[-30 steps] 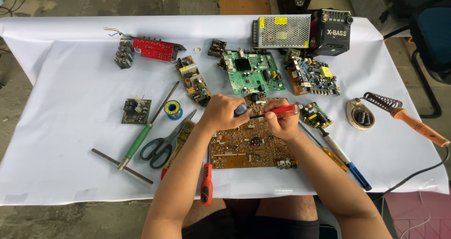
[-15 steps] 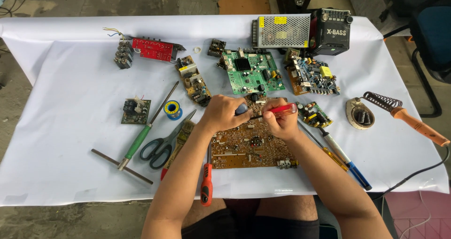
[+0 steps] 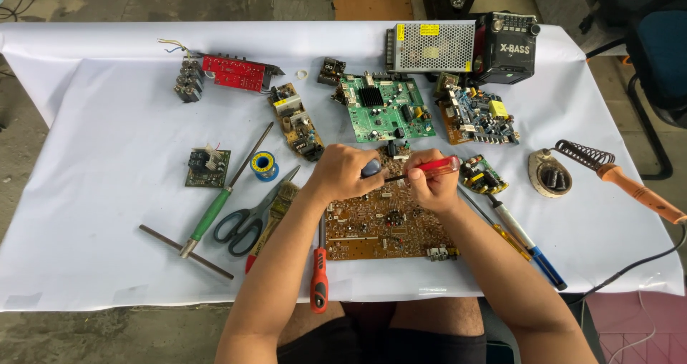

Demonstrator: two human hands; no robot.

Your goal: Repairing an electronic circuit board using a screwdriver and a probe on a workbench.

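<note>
— What have the hands got?

— Item one: my right hand (image 3: 431,185), fingers closed around a red-handled screwdriver (image 3: 429,168), held nearly level, shaft pointing left. Item two: my left hand (image 3: 342,172), curled closed over a dark rounded part (image 3: 371,167) at the shaft's tip; whether that part belongs to the board, I cannot tell.

— And beneath them?

— Item three: brown circuit board (image 3: 383,221), flat on the white-covered surface (image 3: 107,214), directly under both hands, near the front edge.

— Left of it?

— An orange-handled screwdriver (image 3: 319,278), scissors (image 3: 250,217), a green-handled screwdriver (image 3: 218,203), a solder spool (image 3: 264,165), a T-shaped wrench (image 3: 184,250).

— Right?

— A small green board (image 3: 483,174), a blue-handled tool (image 3: 533,248), a soldering iron (image 3: 633,191) in its coil stand.

— Far side?

— A large green board (image 3: 385,110), a red board (image 3: 232,73), a metal power supply (image 3: 431,47), a black radio (image 3: 507,47).
</note>
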